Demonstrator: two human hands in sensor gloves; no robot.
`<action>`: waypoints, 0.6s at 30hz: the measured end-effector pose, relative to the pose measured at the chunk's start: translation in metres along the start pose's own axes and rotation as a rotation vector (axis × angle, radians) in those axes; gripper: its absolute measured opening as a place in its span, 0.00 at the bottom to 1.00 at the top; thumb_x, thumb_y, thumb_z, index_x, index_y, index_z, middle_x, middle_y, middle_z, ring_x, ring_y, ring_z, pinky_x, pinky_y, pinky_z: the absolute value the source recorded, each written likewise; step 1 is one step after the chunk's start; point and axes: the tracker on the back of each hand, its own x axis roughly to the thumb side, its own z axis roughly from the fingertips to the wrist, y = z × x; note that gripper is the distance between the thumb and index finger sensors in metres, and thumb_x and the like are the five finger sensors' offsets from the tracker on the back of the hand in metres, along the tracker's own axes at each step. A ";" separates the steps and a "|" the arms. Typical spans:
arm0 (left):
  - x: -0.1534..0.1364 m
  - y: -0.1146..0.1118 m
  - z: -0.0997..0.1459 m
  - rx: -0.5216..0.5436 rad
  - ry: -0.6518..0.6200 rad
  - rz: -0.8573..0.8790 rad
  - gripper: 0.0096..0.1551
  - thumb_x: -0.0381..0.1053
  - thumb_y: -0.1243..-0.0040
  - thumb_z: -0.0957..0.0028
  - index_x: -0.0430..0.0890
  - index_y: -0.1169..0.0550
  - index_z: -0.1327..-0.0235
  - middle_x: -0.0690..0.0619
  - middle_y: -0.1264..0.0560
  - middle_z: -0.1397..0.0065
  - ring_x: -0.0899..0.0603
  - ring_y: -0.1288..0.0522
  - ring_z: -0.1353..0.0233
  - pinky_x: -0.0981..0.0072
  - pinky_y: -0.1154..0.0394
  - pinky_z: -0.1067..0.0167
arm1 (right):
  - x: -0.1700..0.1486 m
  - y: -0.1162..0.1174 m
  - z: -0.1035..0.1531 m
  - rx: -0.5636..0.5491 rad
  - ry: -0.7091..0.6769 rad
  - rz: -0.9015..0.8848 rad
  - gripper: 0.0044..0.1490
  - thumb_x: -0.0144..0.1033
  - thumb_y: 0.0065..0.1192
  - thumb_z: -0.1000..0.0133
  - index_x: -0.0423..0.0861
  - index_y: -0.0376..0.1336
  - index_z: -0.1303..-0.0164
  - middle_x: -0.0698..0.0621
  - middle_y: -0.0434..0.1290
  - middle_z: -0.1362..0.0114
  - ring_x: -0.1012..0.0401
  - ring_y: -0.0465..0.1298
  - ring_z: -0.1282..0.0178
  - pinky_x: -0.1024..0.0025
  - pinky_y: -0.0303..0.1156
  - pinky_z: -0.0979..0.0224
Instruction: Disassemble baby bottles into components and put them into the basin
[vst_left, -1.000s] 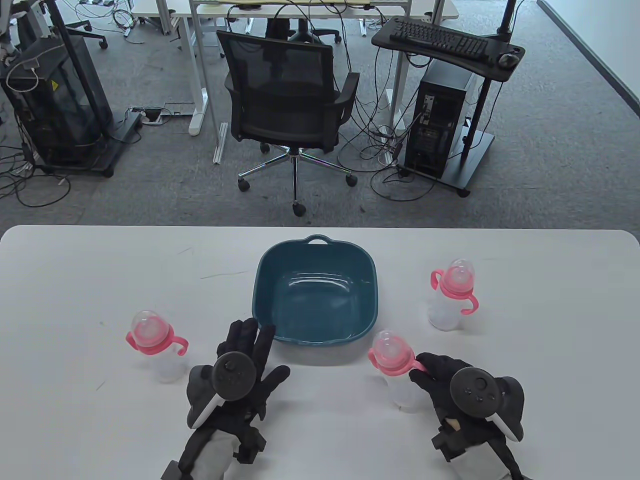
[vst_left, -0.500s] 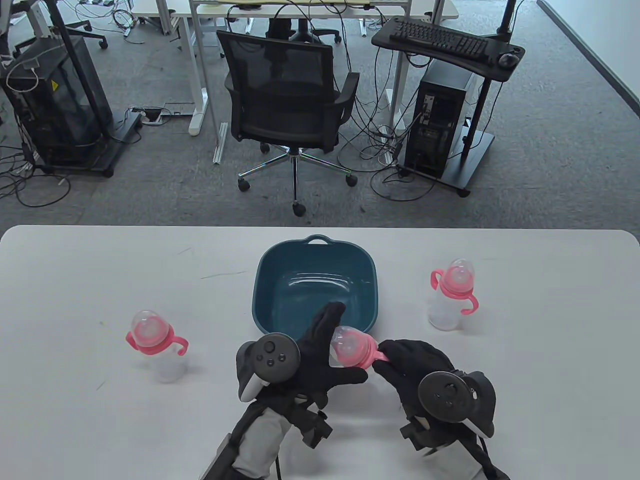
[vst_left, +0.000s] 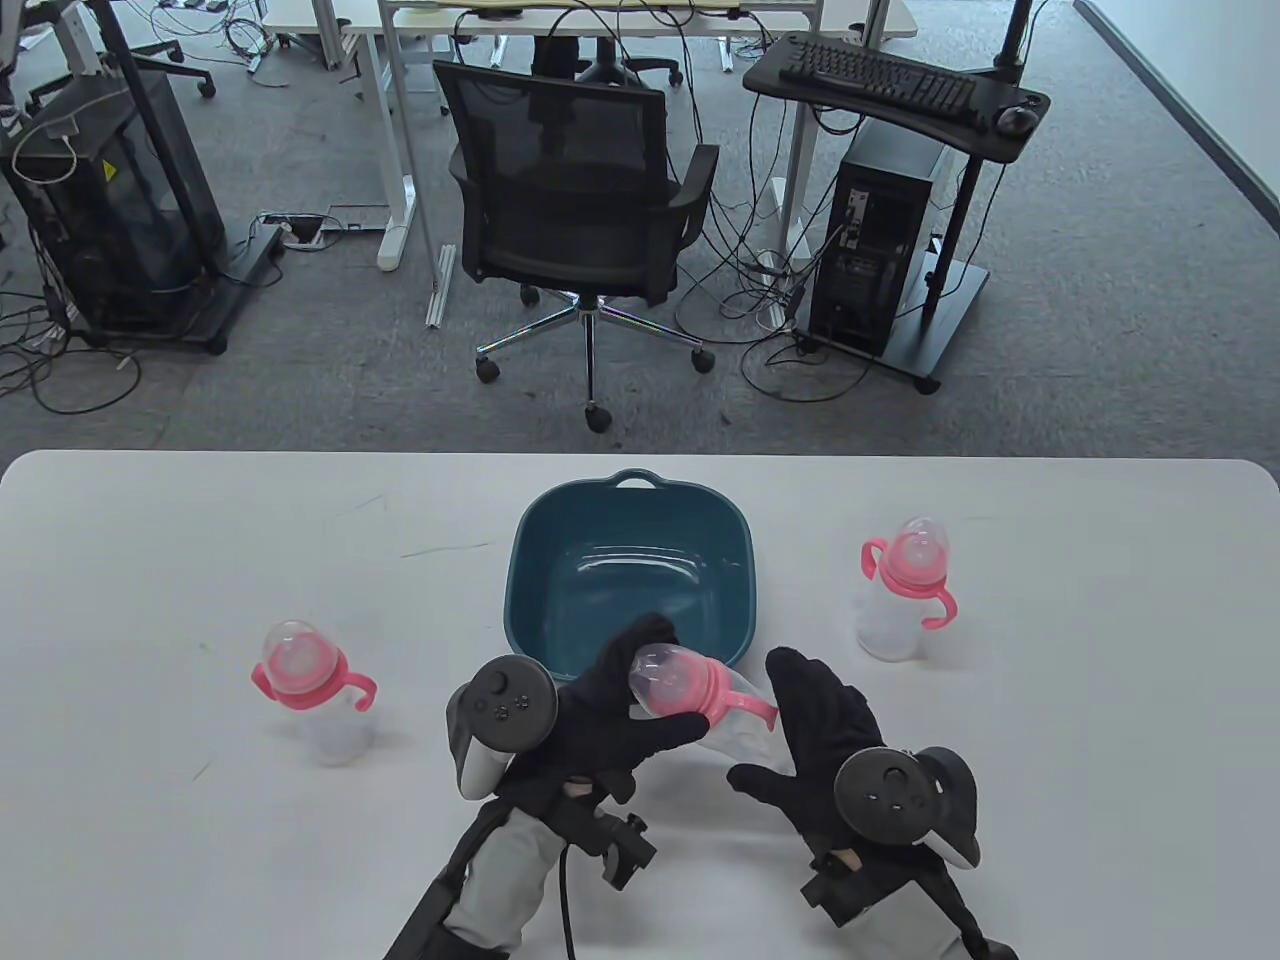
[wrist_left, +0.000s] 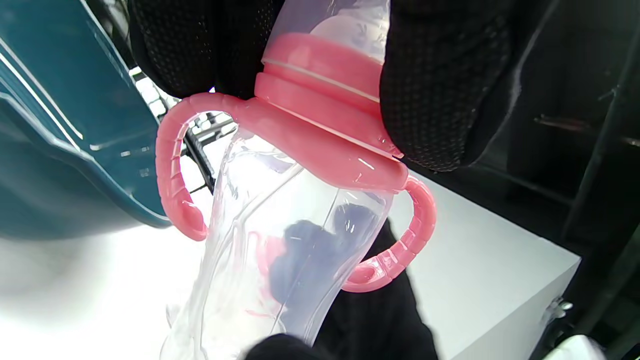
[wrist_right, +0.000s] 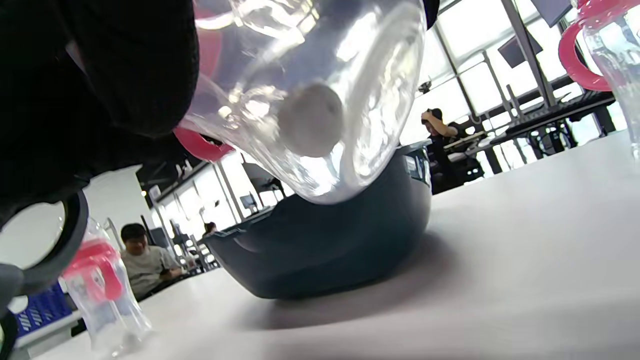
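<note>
Change: since half a second ago we see the held bottle (vst_left: 700, 700) tipped from near upright onto its side, cap end pointing left; the left hand (vst_left: 610, 715) has closed round that end, and the right hand (vst_left: 820, 745) has shifted back along the body.
Left grip: fingers (wrist_left: 440, 85) and thumb wrap the clear dome cap and pink collar (wrist_left: 325, 120).
Right grip: fingers lie along the clear body; we cannot tell from the table view whether they clasp it or only support it.
Location: the bottle is off the table (vst_left: 150, 600), just in front of the teal basin's (vst_left: 630, 495) near rim.
Risk: we judge that a loose right hold lets the smooth body spin with the cap, or slip and drop outside the basin.
Look: clear waisted body, pink collar with two looped handles, pale nipple under the dome.
Others: two bottles stand untouched, one at left (vst_left: 305, 690), one at right (vst_left: 900, 590).
</note>
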 end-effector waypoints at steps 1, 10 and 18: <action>0.001 -0.003 0.000 -0.017 0.008 0.026 0.55 0.59 0.23 0.58 0.57 0.45 0.24 0.51 0.41 0.22 0.38 0.27 0.26 0.45 0.31 0.31 | -0.002 0.004 0.001 0.008 -0.002 -0.011 0.70 0.52 0.73 0.48 0.46 0.28 0.18 0.41 0.47 0.12 0.36 0.53 0.17 0.29 0.49 0.25; -0.004 -0.011 -0.001 -0.038 0.038 0.041 0.54 0.59 0.25 0.58 0.59 0.45 0.24 0.52 0.42 0.21 0.39 0.27 0.24 0.45 0.32 0.30 | -0.011 0.007 0.005 -0.037 -0.020 -0.076 0.60 0.50 0.76 0.49 0.47 0.42 0.17 0.43 0.59 0.18 0.39 0.63 0.23 0.35 0.58 0.27; 0.000 -0.014 -0.002 -0.012 0.016 0.063 0.54 0.58 0.25 0.58 0.60 0.45 0.24 0.53 0.42 0.21 0.38 0.28 0.23 0.45 0.32 0.30 | -0.012 0.003 0.006 -0.058 -0.022 -0.085 0.60 0.48 0.76 0.49 0.49 0.41 0.17 0.43 0.58 0.18 0.39 0.61 0.22 0.35 0.56 0.26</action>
